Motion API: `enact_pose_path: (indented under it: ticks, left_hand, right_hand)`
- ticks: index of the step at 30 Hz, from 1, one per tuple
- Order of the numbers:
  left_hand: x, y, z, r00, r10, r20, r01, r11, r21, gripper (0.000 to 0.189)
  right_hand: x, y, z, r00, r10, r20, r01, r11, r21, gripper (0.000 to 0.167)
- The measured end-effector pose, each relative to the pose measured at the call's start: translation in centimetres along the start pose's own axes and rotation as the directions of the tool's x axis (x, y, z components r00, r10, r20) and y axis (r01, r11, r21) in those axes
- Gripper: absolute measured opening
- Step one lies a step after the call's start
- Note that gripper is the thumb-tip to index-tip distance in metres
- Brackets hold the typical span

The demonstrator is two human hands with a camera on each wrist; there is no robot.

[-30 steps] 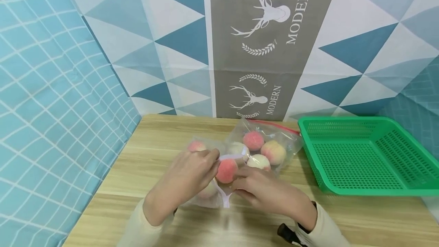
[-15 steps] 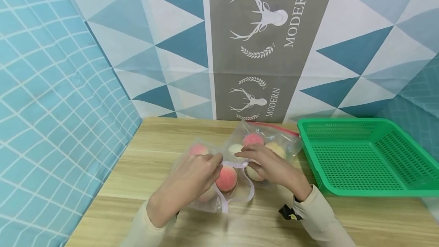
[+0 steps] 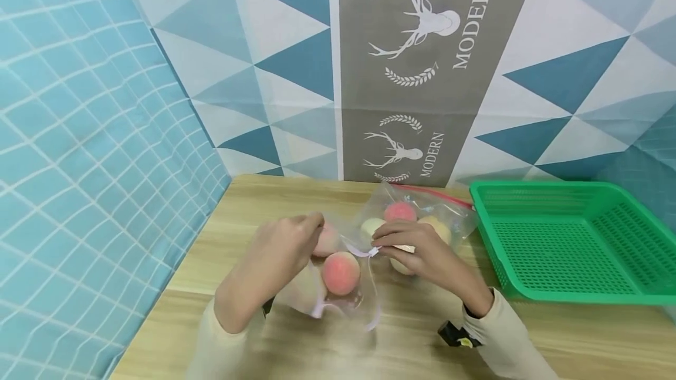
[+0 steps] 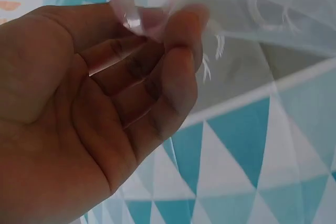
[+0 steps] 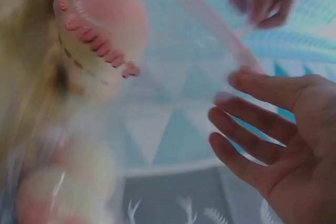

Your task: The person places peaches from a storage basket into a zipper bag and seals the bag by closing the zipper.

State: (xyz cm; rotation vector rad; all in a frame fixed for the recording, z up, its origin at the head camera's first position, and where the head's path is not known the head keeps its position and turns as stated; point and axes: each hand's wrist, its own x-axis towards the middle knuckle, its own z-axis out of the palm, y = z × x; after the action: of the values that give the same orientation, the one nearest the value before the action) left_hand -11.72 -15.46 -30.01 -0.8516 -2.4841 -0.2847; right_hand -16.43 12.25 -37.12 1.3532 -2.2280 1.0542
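A clear zip bag [image 3: 364,292] with a pale lilac zip strip stands open at the table's middle. A pink peach [image 3: 341,273] shows through its mouth; another pinkish peach [image 3: 325,240] lies behind, partly covered by my left hand [image 3: 271,263]. That hand pinches the bag's rim between thumb and fingertips, with the strip [image 4: 126,9] above the fingers in the left wrist view. My right hand [image 3: 430,254] pinches the rim's far right corner, near the white end of the strip. In the right wrist view, its thumb and forefinger meet at the strip [image 5: 220,32].
Behind my right hand lies a second clear bag with a red zip [image 3: 438,193], holding several peaches, among them a red one [image 3: 400,211]. A green plastic basket [image 3: 528,295] stands at the right of the wooden table [image 3: 211,286]. Patterned cloth hangs behind.
My right hand has moved from the near side of the bag's mouth up to its far right corner. My left hand has shifted slightly, lifting the rim, and the mouth has spread wider.
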Motion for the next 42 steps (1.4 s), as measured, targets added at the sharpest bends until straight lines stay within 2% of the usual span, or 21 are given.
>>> enact_pose_path:
  ticks: [4,7,10,14,18,22,24,28,31,34,36,39,42]
  left_hand:
    - [0.0,-1.5,-0.9,0.999,-0.034,-0.015,0.033,0.998,-0.055,0.012]
    - [-0.2,-2.4,-1.5,0.999,-0.041,0.002,0.041,0.992,-0.117,0.008]
    - [-0.9,-2.7,-2.2,0.998,-0.052,0.040,0.058,0.980,-0.189,0.007]
    - [-2.0,-2.4,-3.7,0.997,-0.045,0.064,0.058,0.973,-0.223,0.003]
    - [-2.4,-1.9,-5.7,0.999,-0.015,0.034,0.021,0.986,-0.168,0.013]
    - [-2.4,-1.5,-7.6,1.000,0.011,0.022,-0.008,0.988,-0.153,0.020]
    - [-2.2,-1.1,-8.4,0.998,0.019,0.053,-0.009,0.985,-0.173,0.021]
    - [-0.6,-0.5,-9.0,0.992,0.071,0.109,-0.044,0.972,-0.232,0.018]
    - [0.9,-0.5,-8.8,0.987,0.147,0.071,-0.126,0.960,-0.249,0.009]
    - [1.7,-0.7,-8.6,0.977,0.214,0.003,-0.207,0.950,-0.233,0.008]
    - [1.9,-0.6,-8.6,0.971,0.241,-0.008,-0.237,0.946,-0.221,0.011]
    - [1.9,-0.2,-8.7,0.965,0.258,0.033,-0.244,0.941,-0.233,0.016]
    - [1.7,0.3,-8.7,0.963,0.254,0.086,-0.225,0.942,-0.250,0.022]
  right_hand:
    - [0.4,-2.0,-0.4,0.986,-0.060,-0.153,0.074,0.993,0.087,0.026]
    - [1.0,-3.5,-0.3,0.959,-0.081,-0.271,0.110,0.990,0.093,0.024]
    - [1.9,-4.6,0.0,0.930,-0.056,-0.362,0.089,0.993,0.074,0.017]
    - [3.5,-6.1,0.2,0.905,-0.063,-0.421,0.065,0.998,-0.010,0.010]
    - [5.1,-7.8,0.4,0.889,-0.120,-0.442,0.099,0.993,-0.071,0.009]
    - [6.6,-9.4,1.1,0.894,-0.144,-0.423,0.124,0.990,-0.074,0.009]
    - [7.5,-10.1,1.4,0.905,-0.152,-0.396,0.126,0.988,-0.091,0.009]
    - [9.2,-10.9,1.8,0.923,-0.173,-0.344,0.135,0.982,-0.130,0.012]
    - [10.0,-11.3,1.8,0.932,-0.174,-0.318,0.142,0.982,-0.123,0.014]
    - [10.2,-11.6,1.4,0.939,-0.145,-0.313,0.121,0.988,-0.095,0.016]
    - [10.0,-11.9,1.0,0.945,-0.110,-0.309,0.093,0.993,-0.070,0.016]
    - [9.3,-12.4,0.5,0.951,-0.063,-0.303,0.053,0.998,-0.040,0.014]
    - [8.4,-12.6,0.0,0.950,-0.023,-0.312,0.023,1.000,-0.004,0.011]
